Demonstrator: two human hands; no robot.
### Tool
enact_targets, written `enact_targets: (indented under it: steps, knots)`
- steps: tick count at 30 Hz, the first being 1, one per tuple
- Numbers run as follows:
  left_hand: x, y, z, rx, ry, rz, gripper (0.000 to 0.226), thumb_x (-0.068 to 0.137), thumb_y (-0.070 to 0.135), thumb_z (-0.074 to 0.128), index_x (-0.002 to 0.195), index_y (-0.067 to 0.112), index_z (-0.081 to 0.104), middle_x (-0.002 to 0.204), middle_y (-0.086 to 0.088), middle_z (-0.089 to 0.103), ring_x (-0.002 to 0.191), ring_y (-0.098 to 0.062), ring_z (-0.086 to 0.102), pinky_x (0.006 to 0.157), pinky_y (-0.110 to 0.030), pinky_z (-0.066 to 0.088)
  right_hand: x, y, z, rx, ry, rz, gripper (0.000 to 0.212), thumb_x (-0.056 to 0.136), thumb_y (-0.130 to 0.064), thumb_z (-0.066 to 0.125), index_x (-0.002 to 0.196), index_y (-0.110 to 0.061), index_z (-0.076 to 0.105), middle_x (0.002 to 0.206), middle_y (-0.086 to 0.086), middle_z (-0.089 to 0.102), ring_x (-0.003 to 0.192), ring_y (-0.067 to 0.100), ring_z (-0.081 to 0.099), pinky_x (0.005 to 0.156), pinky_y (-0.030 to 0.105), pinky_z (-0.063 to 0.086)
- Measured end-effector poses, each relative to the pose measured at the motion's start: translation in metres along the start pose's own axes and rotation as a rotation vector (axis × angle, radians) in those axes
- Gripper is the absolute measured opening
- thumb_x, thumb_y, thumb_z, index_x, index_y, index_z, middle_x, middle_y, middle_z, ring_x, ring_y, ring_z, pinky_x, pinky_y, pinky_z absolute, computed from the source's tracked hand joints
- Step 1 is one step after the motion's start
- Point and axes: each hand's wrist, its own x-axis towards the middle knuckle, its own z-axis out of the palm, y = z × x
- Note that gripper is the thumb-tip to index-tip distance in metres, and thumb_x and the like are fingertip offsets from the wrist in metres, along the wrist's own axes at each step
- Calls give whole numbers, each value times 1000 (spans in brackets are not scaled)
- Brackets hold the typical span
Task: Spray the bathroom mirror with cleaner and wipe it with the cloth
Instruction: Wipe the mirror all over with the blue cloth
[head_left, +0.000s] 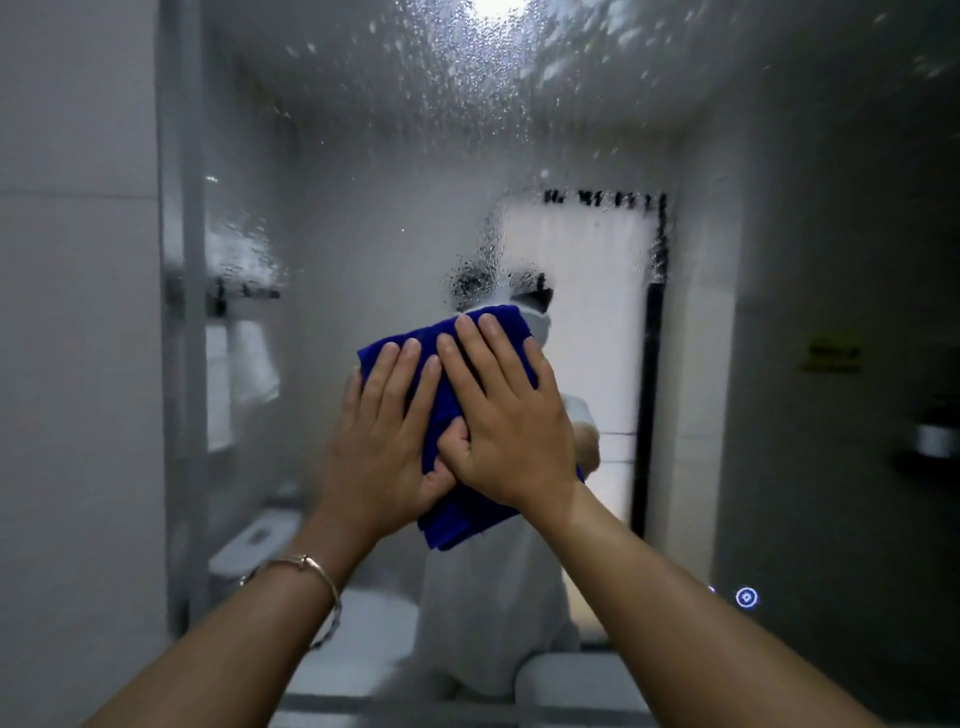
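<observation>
The bathroom mirror (363, 182) fills the view and is covered with spray droplets, thickest along the top and around the middle. A folded blue cloth (447, 415) lies flat against the glass at the centre. My left hand (384, 431) presses on the cloth's left part with straight fingers. My right hand (509, 415) presses on its right part, fingers spread, its thumb overlapping my left hand. The spray bottle is not in view.
A white tiled wall (78, 364) borders the mirror's left edge (179, 312). A lit touch button (746, 597) glows at the mirror's lower right. The reflection shows a person in white, a toilet, a towel rail and a bright doorway. A white rounded object (571, 686) sits below.
</observation>
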Motion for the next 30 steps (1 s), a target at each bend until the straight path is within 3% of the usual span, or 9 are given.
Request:
enact_targets:
  steps: [16,30]
  knots:
    - [-1,8,0,21,-27,-52,65,91,39,35,144,6,18,152,-18,22,142,-32,16,113,-53,20,-5,7,11,12,100,-49,65,84,-33,34,145,-10,36,152,13,33,142,28,26,115,46,11]
    - [-1,8,0,61,-12,-61,64,91,39,33,144,6,18,151,-19,23,142,-32,18,110,-55,25,-6,5,13,1,147,-43,64,84,-33,34,144,-9,39,151,13,35,141,27,28,114,47,15]
